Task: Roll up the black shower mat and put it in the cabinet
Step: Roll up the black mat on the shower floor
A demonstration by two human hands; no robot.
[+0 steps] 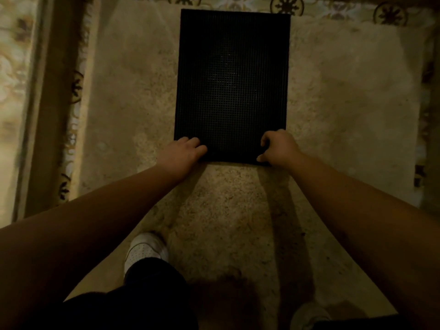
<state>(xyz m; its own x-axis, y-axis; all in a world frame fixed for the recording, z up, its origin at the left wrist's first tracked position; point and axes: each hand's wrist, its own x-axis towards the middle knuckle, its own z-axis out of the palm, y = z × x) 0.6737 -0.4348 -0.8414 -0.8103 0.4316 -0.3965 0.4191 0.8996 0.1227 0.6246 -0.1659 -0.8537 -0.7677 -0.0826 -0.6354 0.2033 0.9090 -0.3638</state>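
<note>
Mat (232,79) work starts at the near edge, and that is where your fingers are. The black shower mat lies flat and unrolled on the speckled floor (333,103), running straight away from you, its near short edge under both hands. Your left hand (183,151) rests on the near left corner with fingers (195,142) curled down onto the surface; your right hand (278,147) sits on the near right corner, fingers bent and thumb low at the edge. Whether either hand has actually pinched the edge, or only presses on it, cannot be told in this dim view.

The step in hand looks like the first turn of the roll, and nothing is rolled yet. To do it well, get your fingertips under the edge at both corners, lift it and tuck it over tightly, away from you. Keep both hands level with each other so the first turn lies square to the long sides; a skewed start will likely make the roll cone out. Then push forward with your palms, keeping pressure even, since the gridded rubber probably springs back if you let go. No cabinet is in view. Your white shoe (145,248) stands well behind your hands, clear of the mat.
</note>
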